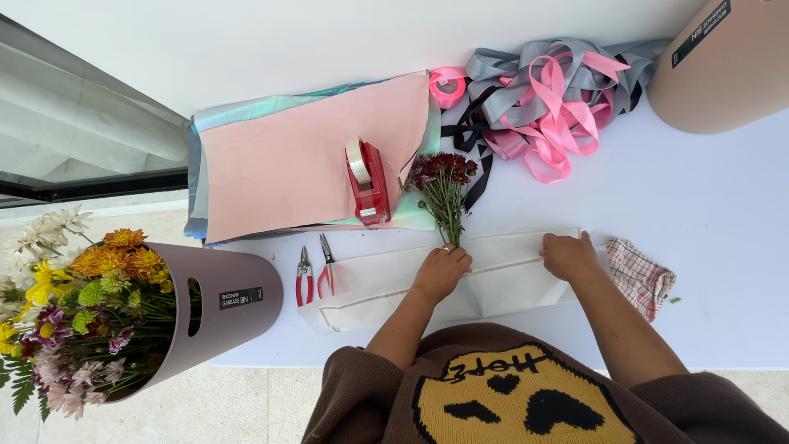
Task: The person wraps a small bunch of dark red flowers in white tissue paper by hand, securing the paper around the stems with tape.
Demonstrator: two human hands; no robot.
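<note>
Both hands press flat on a folded white paper sheet (501,284) at lower centre of the white worktop (723,214). The left hand (441,271), palm down, also pins the stems of a small dark red flower bunch (442,185); the right hand (567,255), fingers curled, holds down the sheet's upper edge. The paper looks light and creasable; the stems seem fragile, best gripped low. Beyond lie red-handled scissors (315,275), a red tape dispenser (367,181), and pink and grey ribbons (551,90).

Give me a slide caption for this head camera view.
Left hand holds dark red flowers while right hand presses white wrapping paper flat.
</note>
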